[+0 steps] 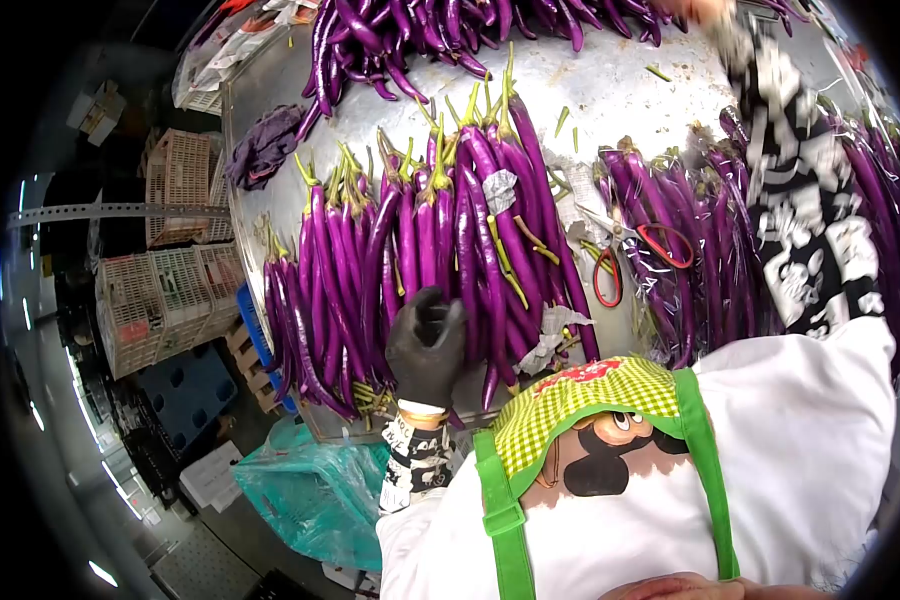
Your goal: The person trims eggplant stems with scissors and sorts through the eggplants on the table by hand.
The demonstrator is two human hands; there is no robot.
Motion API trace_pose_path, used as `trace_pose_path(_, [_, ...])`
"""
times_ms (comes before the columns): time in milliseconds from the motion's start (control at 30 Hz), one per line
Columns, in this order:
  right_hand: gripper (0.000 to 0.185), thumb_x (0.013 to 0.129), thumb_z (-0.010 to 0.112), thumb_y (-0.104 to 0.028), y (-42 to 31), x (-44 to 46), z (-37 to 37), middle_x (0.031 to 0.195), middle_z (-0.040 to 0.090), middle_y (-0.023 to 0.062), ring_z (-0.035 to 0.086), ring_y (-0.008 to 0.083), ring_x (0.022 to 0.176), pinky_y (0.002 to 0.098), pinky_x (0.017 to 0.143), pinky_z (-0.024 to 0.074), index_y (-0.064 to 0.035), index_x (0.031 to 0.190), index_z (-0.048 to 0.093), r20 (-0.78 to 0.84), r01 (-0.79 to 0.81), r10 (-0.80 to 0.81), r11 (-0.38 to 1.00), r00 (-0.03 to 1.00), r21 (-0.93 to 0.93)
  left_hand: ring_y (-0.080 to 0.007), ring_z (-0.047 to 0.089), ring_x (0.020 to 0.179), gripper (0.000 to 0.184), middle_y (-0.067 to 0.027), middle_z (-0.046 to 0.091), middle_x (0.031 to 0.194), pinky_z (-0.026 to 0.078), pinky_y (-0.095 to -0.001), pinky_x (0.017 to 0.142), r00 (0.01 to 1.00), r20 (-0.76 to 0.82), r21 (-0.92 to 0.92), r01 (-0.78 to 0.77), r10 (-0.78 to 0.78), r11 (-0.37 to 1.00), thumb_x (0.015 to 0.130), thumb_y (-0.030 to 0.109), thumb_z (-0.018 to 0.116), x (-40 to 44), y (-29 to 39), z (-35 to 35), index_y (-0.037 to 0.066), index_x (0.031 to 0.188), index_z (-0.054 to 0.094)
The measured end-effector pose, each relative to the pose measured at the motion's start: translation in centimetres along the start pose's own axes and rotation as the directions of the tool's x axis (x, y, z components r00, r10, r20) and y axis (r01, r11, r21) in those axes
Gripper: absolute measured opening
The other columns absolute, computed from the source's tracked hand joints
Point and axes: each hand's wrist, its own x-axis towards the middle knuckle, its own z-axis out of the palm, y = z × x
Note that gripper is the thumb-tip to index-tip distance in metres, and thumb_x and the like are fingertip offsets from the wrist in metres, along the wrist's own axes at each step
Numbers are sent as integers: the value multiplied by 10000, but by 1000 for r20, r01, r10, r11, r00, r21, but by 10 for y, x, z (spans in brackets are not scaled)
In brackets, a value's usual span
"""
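Note:
My left hand [427, 345], in a dark glove, rests over the lower ends of a row of long purple eggplants [430, 235]. Its fingers are loosely curled with a gap to the thumb, and nothing shows between them. At the top edge, my right hand [705, 8] reaches toward a heap of eggplants [400, 40] at the far side of the metal table [610, 95]. Blur and the frame edge hide its fingers. Scissors [620, 235] with red handles lie right of the row, partly over eggplants in clear plastic [710, 240].
A crumpled purple cloth [267, 147] lies at the table's left edge. Cut green stems [561, 121] and paper scraps [555, 335] are scattered about. Plastic crates [160, 300] stand on the floor at left, and a teal plastic bag [310, 490] sits below the table edge.

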Motion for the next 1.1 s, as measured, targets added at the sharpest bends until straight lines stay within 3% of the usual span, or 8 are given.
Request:
trace_pose_path(100, [611, 917, 693, -475, -29, -84, 75, 1081, 731, 109, 695, 175, 948, 313, 853, 552, -50, 1343, 587, 149, 182, -184, 983, 972, 24, -294, 687, 889, 690, -190, 696, 1001, 546, -408, 788, 995, 56, 363, -94, 79, 927, 767, 422, 839, -3, 10, 4, -3, 1261, 612])
trace_pose_path(333, [547, 929, 669, -502, -117, -222, 172, 854, 724, 133, 698, 169, 748, 311, 697, 554, 25, 1076, 689, 708, -442, -24, 767, 706, 466, -360, 699, 919, 755, -202, 703, 1035, 547, -467, 800, 983, 122, 385, 80, -137, 919, 733, 452, 850, 3, 4, 8, 69, 1319, 569])
trace_pose_path(433, [516, 883, 739, -471, -145, -256, 210, 829, 705, 137, 673, 172, 700, 334, 650, 520, 28, 979, 654, 578, -267, -15, 877, 816, 399, -360, 702, 888, 764, -208, 699, 1037, 551, -458, 776, 994, 106, 306, -45, 13, 951, 744, 424, 845, 3, -28, 37, 59, 1346, 545])
trace_pose_path(600, [419, 896, 760, -412, -146, -260, 218, 741, 585, 7, 545, 73, 621, 241, 563, 452, -25, 933, 607, 686, -625, -24, 391, 727, 676, -172, 663, 922, 681, -137, 689, 1036, 533, -302, 816, 981, 179, -126, 94, -70, 988, 855, 151, 776, 1, -28, 34, -5, 1433, 453])
trace_pose_path(700, [379, 913, 738, -413, -156, -269, 209, 770, 602, -4, 511, 42, 595, 205, 526, 418, -57, 960, 615, 686, -656, -32, 266, 726, 706, -168, 656, 929, 583, -117, 680, 1061, 538, -303, 834, 934, 342, -635, 151, 100, 757, 921, 96, 690, -1, -23, 17, -24, 1437, 447])
trace_pose_path(833, [315, 948, 694, -365, -161, -279, 173, 811, 660, -2, 501, 18, 572, 177, 478, 373, -67, 1028, 630, 548, -540, -55, 115, 834, 834, -205, 660, 1009, 413, -116, 658, 1115, 561, -343, 890, 796, 580, -635, 311, 171, 707, 1002, 87, 538, 1, -34, -26, -20, 1389, 439])
trace_pose_path(933, [290, 969, 658, -302, -152, -284, 133, 859, 703, 27, 498, 23, 520, 163, 434, 329, -52, 1110, 618, 429, -429, 13, 75, 903, 900, -181, 632, 931, 449, -106, 645, 1112, 544, -337, 830, 817, 563, -820, 531, 126, 215, 1050, 206, 487, -11, -31, -35, -2, 1442, 421])
trace_pose_path(1100, [312, 957, 700, -216, -146, -300, 63, 1021, 710, 61, 644, 61, 791, 189, 649, 529, -30, 1198, 632, 180, -185, 45, 196, 983, 963, -172, 612, 899, 470, -103, 637, 1111, 532, -330, 806, 725, 646, -748, 663, 239, 10, 1059, 240, 470, -19, -47, -31, 1, 1459, 409])
